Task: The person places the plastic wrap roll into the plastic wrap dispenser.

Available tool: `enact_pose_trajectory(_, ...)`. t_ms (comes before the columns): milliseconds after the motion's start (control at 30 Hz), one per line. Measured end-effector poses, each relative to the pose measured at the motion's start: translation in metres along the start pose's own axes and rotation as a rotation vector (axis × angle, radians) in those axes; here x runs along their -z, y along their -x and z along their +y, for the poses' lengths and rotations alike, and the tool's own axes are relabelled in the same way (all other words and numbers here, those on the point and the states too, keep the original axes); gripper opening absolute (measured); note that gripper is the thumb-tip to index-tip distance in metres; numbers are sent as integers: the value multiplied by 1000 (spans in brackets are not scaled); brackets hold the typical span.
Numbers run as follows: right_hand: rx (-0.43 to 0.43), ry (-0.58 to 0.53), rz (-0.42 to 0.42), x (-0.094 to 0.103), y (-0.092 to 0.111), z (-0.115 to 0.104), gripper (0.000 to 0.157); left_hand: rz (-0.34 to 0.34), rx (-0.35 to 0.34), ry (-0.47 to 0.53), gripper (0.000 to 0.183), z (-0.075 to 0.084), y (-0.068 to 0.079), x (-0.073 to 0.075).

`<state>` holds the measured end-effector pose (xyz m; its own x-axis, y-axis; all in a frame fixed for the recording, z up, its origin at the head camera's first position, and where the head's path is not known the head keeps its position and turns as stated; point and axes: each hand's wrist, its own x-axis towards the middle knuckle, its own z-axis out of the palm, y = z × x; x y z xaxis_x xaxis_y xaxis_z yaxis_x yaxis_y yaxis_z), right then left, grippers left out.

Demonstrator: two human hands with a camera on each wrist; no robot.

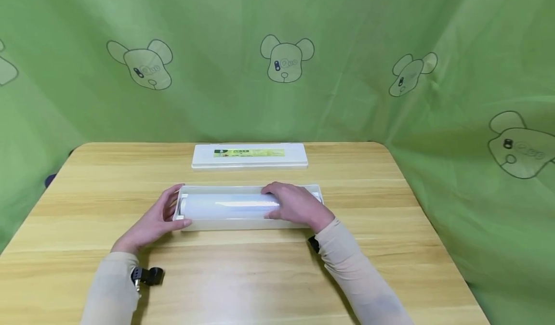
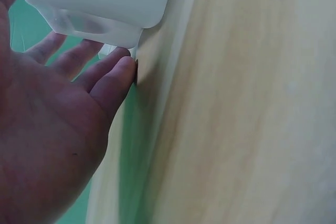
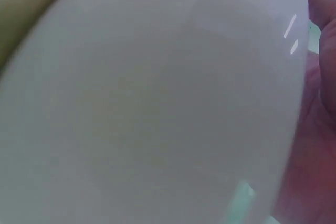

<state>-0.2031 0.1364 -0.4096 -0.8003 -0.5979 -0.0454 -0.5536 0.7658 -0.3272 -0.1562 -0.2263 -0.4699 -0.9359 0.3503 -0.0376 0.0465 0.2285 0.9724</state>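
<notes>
A long white plastic box (image 1: 243, 225) lies across the middle of the table without its lid. Inside it is a shiny, translucent roll of cling film (image 1: 230, 206). My left hand (image 1: 158, 221) holds the box's left end, thumb along the front wall and fingers round the far side; the left wrist view shows its fingers (image 2: 89, 64) against the white end. Over the right part of the box, my right hand (image 1: 297, 204) grips the roll, with the thumb on the near side and fingers on the far side. White plastic fills most of the right wrist view, hiding that hand's fingertips.
Behind the box lies a flat white lid (image 1: 251, 161) with a green and yellow label. The wooden table (image 1: 243, 277) ends at a green curtain (image 1: 217, 108) printed with bear heads, which also hangs along both sides.
</notes>
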Motion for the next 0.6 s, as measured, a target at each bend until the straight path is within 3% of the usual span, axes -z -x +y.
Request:
enact_pose_trajectory(267,17,44,45,10,8,-1,51,4,3,20,99,-1,-1,-2)
enact_pose_trajectory(467,72,34,201,21,13,5,39,2,6,17,100,-1,-1,-1)
enact_pose_trajectory(600,70,-42,246,29,14,12,36,5,-3,21,100,-1,-1,-1)
